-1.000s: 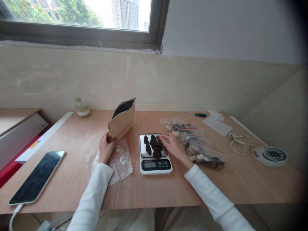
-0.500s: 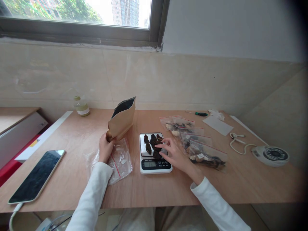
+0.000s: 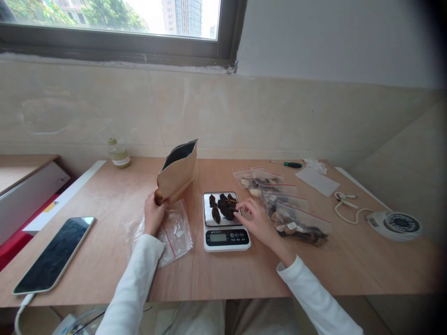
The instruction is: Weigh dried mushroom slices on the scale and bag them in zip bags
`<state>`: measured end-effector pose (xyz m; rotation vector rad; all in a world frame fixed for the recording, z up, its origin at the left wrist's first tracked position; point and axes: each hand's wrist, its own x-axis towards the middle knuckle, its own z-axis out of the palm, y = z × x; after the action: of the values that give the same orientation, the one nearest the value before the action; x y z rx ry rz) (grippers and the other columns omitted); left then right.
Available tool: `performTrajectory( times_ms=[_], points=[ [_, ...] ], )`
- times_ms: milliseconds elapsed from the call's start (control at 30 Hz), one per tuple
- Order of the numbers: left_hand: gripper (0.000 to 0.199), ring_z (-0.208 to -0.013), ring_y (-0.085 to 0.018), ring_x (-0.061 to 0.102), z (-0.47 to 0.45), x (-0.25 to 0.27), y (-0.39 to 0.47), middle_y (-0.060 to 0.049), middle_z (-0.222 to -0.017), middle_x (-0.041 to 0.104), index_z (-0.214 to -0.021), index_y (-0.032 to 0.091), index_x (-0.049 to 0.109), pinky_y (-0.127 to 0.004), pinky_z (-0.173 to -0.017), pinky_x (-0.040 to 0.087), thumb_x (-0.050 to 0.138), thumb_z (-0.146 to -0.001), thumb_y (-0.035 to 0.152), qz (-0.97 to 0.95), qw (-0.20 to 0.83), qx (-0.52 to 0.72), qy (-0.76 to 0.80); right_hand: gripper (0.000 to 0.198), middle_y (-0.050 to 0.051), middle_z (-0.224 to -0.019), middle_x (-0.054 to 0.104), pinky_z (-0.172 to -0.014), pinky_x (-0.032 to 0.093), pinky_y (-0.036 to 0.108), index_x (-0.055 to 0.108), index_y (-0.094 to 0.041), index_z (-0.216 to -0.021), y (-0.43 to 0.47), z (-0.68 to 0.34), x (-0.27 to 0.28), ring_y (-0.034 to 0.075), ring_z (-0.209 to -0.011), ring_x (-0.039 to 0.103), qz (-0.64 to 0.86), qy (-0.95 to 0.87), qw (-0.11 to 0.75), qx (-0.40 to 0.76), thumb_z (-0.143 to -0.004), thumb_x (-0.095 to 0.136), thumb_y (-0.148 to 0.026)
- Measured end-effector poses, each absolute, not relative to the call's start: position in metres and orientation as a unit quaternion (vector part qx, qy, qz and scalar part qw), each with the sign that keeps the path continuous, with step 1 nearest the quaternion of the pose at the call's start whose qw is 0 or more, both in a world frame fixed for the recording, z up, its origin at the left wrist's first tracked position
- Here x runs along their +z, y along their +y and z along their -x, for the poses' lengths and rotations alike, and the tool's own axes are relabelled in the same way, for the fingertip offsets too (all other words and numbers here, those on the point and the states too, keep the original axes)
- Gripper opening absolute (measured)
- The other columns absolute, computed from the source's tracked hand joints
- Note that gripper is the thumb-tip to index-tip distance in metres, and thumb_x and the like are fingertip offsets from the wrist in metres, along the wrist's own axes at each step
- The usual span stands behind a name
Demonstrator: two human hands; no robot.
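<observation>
My left hand (image 3: 154, 215) is closed around the lower near corner of a brown kraft paper pouch (image 3: 178, 177), whose dark-lined mouth gapes open. Beneath that hand lies a clear zip bag (image 3: 178, 232) with a red seal line. A white digital kitchen scale (image 3: 226, 245) stands right of it, with several dark brown dried pieces (image 3: 225, 207) on its metal plate. My right hand (image 3: 256, 221) is at the plate's right edge, fingers apart, thumb and fingertips by the nearest dark piece. Whether they touch it, I cannot tell. The scale's digits are too faint to read.
Several filled zip bags (image 3: 300, 228) overlap right of the scale. Behind them lie a green-handled screwdriver (image 3: 292, 164) and a white sheet (image 3: 317, 181). A white round corded device (image 3: 394, 226) is at far right, a phone (image 3: 56, 256) at left, a bottle (image 3: 118, 154) at back left.
My right hand has drawn back slightly to the right from over the plate. The dark piece at the plate's front now sits farther back, against the cluster. My left hand has stayed put.
</observation>
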<state>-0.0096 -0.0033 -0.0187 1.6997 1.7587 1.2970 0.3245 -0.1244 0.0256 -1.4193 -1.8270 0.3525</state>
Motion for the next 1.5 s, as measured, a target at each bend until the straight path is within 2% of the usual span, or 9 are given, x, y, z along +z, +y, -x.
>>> performTrajectory(
  times_ms=[167, 433, 633, 933, 1133, 1233, 1333, 1500],
  points=[
    [0.038, -0.094, -0.029, 0.061, 0.01, -0.019, -0.003, -0.009, -0.096, 0.066, -0.101, 0.016, 0.062, -0.04, -0.084, 0.047, 0.065, -0.069, 0.036, -0.607, 0.179, 0.459, 0.623, 0.021, 0.005, -0.091, 0.06, -0.071, 0.048, 0.033, 0.062, -0.022, -0.087, -0.127, -0.33, 0.022, 0.019, -0.075, 0.058, 0.589, -0.688, 0.396, 0.151, -0.088, 0.057, -0.042],
    [0.037, -0.093, -0.028, 0.061, 0.01, -0.021, -0.001, -0.009, -0.096, 0.066, -0.101, 0.016, 0.063, -0.039, -0.083, 0.048, 0.065, -0.069, 0.035, -0.61, 0.179, 0.461, 0.619, 0.027, 0.005, -0.089, 0.059, -0.067, 0.047, 0.031, 0.066, -0.021, -0.086, -0.129, -0.322, 0.013, 0.017, -0.072, 0.057, 0.594, -0.641, 0.434, 0.219, -0.087, 0.059, -0.047],
    [0.035, -0.093, -0.027, 0.061, 0.01, -0.02, -0.001, -0.008, -0.097, 0.066, -0.1, 0.016, 0.062, -0.039, -0.083, 0.048, 0.065, -0.07, 0.034, -0.612, 0.18, 0.463, 0.615, 0.023, 0.007, -0.095, 0.057, -0.079, 0.048, 0.036, 0.067, -0.022, -0.094, -0.129, -0.318, 0.009, 0.021, -0.086, 0.06, 0.603, -0.668, 0.414, 0.135, -0.09, 0.056, -0.042],
    [0.037, -0.09, -0.026, 0.061, 0.011, -0.022, -0.001, -0.008, -0.094, 0.065, -0.101, 0.015, 0.062, -0.038, -0.081, 0.048, 0.066, -0.07, 0.035, -0.608, 0.18, 0.465, 0.617, 0.024, 0.007, -0.094, 0.061, -0.084, 0.044, 0.039, 0.065, -0.021, -0.106, -0.137, -0.317, 0.017, 0.023, -0.089, 0.061, 0.62, -0.705, 0.343, 0.02, -0.096, 0.047, -0.034],
    [0.038, -0.089, -0.026, 0.06, 0.011, -0.022, -0.001, -0.008, -0.093, 0.065, -0.101, 0.015, 0.062, -0.039, -0.081, 0.047, 0.066, -0.069, 0.036, -0.607, 0.179, 0.463, 0.621, 0.022, 0.007, -0.097, 0.06, -0.081, 0.046, 0.035, 0.061, -0.02, -0.107, -0.138, -0.318, 0.018, 0.02, -0.084, 0.06, 0.615, -0.669, 0.418, 0.03, -0.097, 0.043, -0.029],
    [0.037, -0.09, -0.027, 0.06, 0.011, -0.021, -0.001, -0.008, -0.093, 0.065, -0.1, 0.015, 0.062, -0.039, -0.082, 0.047, 0.066, -0.07, 0.036, -0.607, 0.178, 0.461, 0.622, 0.025, 0.009, -0.101, 0.058, -0.084, 0.048, 0.037, 0.061, -0.02, -0.106, -0.136, -0.321, 0.017, 0.022, -0.093, 0.059, 0.615, -0.65, 0.446, 0.037, -0.098, 0.039, -0.029],
    [0.038, -0.09, -0.027, 0.06, 0.011, -0.021, -0.001, -0.008, -0.092, 0.065, -0.101, 0.015, 0.062, -0.039, -0.082, 0.047, 0.065, -0.069, 0.035, -0.608, 0.18, 0.461, 0.621, 0.028, 0.012, -0.111, 0.056, -0.095, 0.046, 0.042, 0.06, -0.02, -0.113, -0.134, -0.323, 0.02, 0.024, -0.109, 0.056, 0.611, -0.657, 0.442, 0.023, -0.097, 0.039, -0.031],
    [0.04, -0.09, -0.026, 0.061, 0.011, -0.021, -0.001, -0.008, -0.094, 0.066, -0.103, 0.015, 0.062, -0.039, -0.081, 0.048, 0.065, -0.069, 0.037, -0.608, 0.188, 0.467, 0.615, 0.047, 0.013, -0.143, 0.04, -0.109, 0.036, 0.048, 0.047, -0.024, -0.137, -0.123, -0.306, 0.032, 0.029, -0.134, 0.039, 0.57, -0.751, 0.333, 0.01, -0.093, 0.049, -0.04]
  ],
)
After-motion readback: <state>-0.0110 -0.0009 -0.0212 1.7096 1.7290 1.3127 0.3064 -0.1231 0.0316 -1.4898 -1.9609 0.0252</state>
